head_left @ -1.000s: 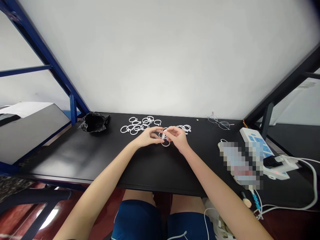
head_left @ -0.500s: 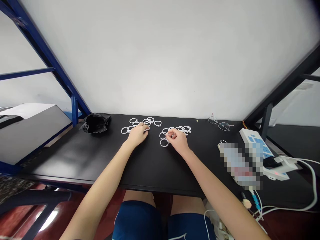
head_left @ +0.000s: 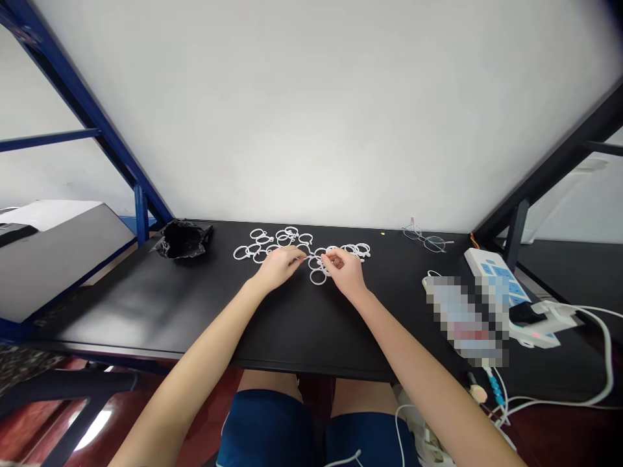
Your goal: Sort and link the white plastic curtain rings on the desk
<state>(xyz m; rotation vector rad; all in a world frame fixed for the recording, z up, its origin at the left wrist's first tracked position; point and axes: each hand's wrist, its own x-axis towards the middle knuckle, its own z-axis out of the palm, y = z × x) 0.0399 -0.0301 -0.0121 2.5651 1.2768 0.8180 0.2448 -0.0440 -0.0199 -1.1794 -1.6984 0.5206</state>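
Several white curtain rings with small knobs lie on the black tabletop [head_left: 146, 292] in two groups. The left group [head_left: 254, 249] spreads behind and beside my left hand [head_left: 280, 267]. Between that hand's thumb and fingers is a white ring [head_left: 304, 246], tilted up toward the right group. My right hand [head_left: 344, 271] is closed in a pinch at the left part of the right group, where rings overlap; it seems to grip one ring's edge. A ring [head_left: 318, 277] lies flat just in front of its fingertips. The fingers partly hide the rings behind them.
A crumpled black plastic bag [head_left: 182, 240] stands open at the left. Eyeglasses [head_left: 433, 243] lie at the back right. A blurred phone [head_left: 464, 318], a white power strip [head_left: 496, 279] and cables [head_left: 606, 350] occupy the right side. Blue frame bars [head_left: 141, 214] rise at the left.
My left hand has moved right from the left group, carrying a ring close to my right hand. The right hand stays nearly in place, pinching at the right group.
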